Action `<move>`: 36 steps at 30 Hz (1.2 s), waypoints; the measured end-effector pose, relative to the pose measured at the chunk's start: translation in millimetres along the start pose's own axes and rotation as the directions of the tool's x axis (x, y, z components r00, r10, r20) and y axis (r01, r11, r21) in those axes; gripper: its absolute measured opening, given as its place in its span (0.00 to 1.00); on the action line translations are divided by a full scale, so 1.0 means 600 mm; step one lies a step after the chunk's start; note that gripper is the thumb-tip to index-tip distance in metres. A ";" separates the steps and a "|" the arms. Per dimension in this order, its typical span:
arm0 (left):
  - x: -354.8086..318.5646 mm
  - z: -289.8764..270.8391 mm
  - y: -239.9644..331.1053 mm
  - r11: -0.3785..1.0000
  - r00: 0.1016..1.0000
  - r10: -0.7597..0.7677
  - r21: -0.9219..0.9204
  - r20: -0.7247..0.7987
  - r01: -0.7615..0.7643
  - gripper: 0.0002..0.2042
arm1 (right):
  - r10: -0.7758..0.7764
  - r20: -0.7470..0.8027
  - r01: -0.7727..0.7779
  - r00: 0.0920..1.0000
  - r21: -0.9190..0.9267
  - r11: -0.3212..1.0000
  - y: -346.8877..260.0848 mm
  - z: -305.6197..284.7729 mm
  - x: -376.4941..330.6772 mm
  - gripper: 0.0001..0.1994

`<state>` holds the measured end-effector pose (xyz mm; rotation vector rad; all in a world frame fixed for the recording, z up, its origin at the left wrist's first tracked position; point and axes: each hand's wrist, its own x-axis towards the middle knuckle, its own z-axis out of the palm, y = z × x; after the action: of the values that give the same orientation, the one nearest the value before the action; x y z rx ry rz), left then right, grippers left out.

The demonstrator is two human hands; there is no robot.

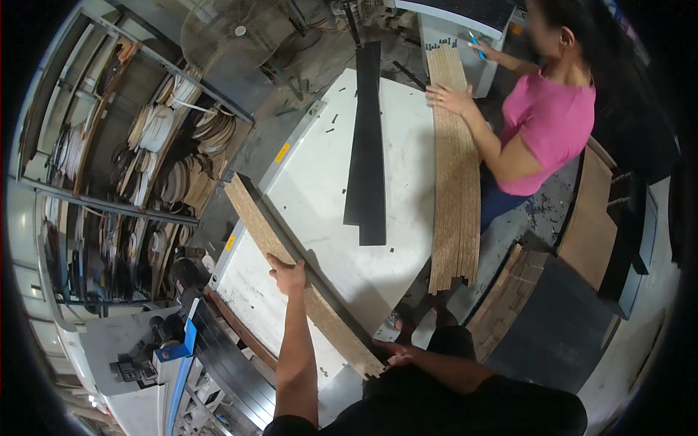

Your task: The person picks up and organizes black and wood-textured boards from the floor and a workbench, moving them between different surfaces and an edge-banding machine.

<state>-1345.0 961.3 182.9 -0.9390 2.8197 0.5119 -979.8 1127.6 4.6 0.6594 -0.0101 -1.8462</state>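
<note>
A bundle of long, narrow particle-board strips (327, 311) with a dark side slants across the white worktable (313, 167), raw edges facing up. Around its middle, my left hand (287, 276) is closed, thumb and fingers spanning the edges. At the near end, close to my body, my right hand (395, 353) holds the same bundle; some of its fingers are hidden. Two dark flat strips (367, 152) lie overlapped on the tabletop beyond my hands. To their right stands a second bundle of particle-board strips (454, 189), steadied by a co-worker's hand (451, 98).
The co-worker in a pink shirt (556, 116) holds a slim blue tool (476, 45). Shelves (138, 211) with coiled edging strips line the left. A machine with a blue part (177, 345) stands at lower left, stacked dark panels (552, 312) at right, a fan (240, 31) behind.
</note>
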 end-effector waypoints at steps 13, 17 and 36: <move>0.010 0.016 0.061 1.000 0.998 -0.010 -0.007 -0.058 0.010 0.59 | -0.064 -0.082 0.057 0.995 -0.086 0.995 -0.044 -0.023 0.012 0.39; 0.011 0.027 0.084 0.995 0.992 0.021 0.101 -0.124 -0.009 0.59 | -0.221 -0.347 -0.013 0.911 -0.561 0.828 -0.064 -0.006 -0.033 0.45; -0.092 0.244 0.351 0.826 0.826 0.558 0.157 -0.083 -0.542 0.59 | -0.689 -0.051 0.195 0.723 -0.941 0.275 -0.082 0.200 -0.401 0.26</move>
<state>-1425.9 1201.8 116.9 -0.1083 3.1789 0.3233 -1021.6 1320.0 194.0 0.2686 1.6106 -1.8037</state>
